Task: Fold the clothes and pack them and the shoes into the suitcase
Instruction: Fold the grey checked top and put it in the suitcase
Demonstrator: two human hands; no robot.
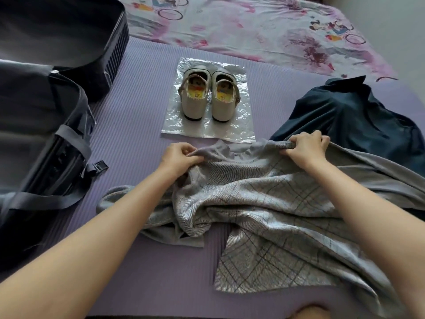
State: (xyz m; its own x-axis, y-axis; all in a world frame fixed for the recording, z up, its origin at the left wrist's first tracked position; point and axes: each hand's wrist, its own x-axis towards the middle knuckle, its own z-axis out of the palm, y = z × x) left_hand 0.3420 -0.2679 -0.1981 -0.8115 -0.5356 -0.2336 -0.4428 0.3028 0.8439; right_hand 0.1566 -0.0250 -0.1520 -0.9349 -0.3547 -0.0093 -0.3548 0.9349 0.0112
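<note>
Both hands are on the grey checked garment [264, 199], which lies rumpled across the purple mat [142, 111] from the centre down toward 5 o'clock. The left hand [181, 155] pinches a bunched edge of the cloth between thumb and curled fingers. The right hand [303, 146] is clenched over the top hem, fingers curled around a fold of fabric. The hem stretches between the two hands and sags a little in the middle.

At 12 o'clock a pair of pale shoes [208, 97] stands side by side, heels toward the camera, on a crinkled clear plastic bag [232, 130] (bright cartoon insoles showing). At 2 o'clock a dark blue garment [349, 116] lies in a loose heap, and the grey cloth's far edge overlaps its near side. From 9 to 11 o'clock the dark suitcase [46, 111] lies open, grey straps trailing over its rim onto the mat. Beyond the mat, a floral bedsheet [253, 24] covers the bed.
</note>
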